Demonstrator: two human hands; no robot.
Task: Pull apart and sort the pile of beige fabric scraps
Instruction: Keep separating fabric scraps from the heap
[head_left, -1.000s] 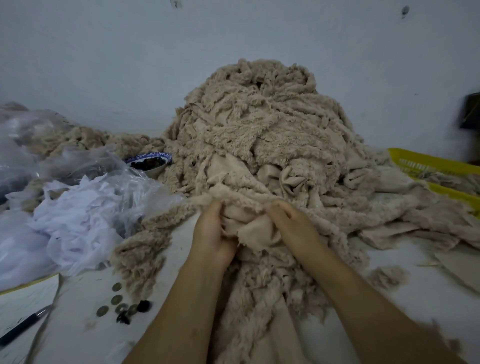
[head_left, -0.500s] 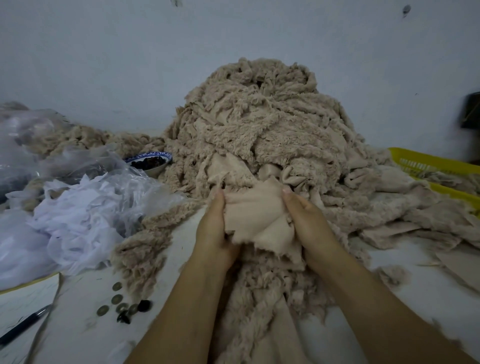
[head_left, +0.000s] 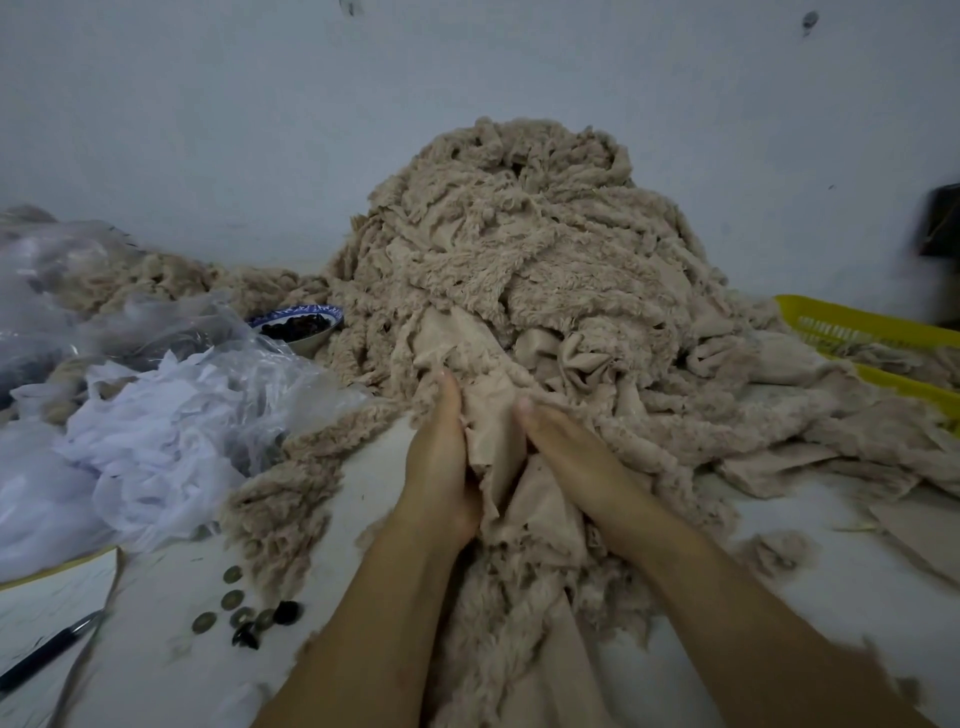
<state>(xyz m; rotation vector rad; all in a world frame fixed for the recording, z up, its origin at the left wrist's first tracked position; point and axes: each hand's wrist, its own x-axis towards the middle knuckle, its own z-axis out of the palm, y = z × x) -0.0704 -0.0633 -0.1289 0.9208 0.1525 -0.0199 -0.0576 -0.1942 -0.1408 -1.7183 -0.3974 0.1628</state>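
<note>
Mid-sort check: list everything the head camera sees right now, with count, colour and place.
scrap pile: one, beige, fluffy, table centre against the wall
smooth scrap: one, beige, at the pile's near foot
yellow basket: one, far right, partly under scraps
bowl: one, blue-and-white, dark contents, left of the pile
plastic bags: count unclear, clear, white material inside, left side
metal discs: several, brassy, near left on the table
black bits: a few, beside the discs
pen: one, dark, bottom-left corner
paper: white, under the pen
table: one, white
left grip: bare hand, holds the smooth scrap's left side
right grip: bare hand, holds its right side
</note>
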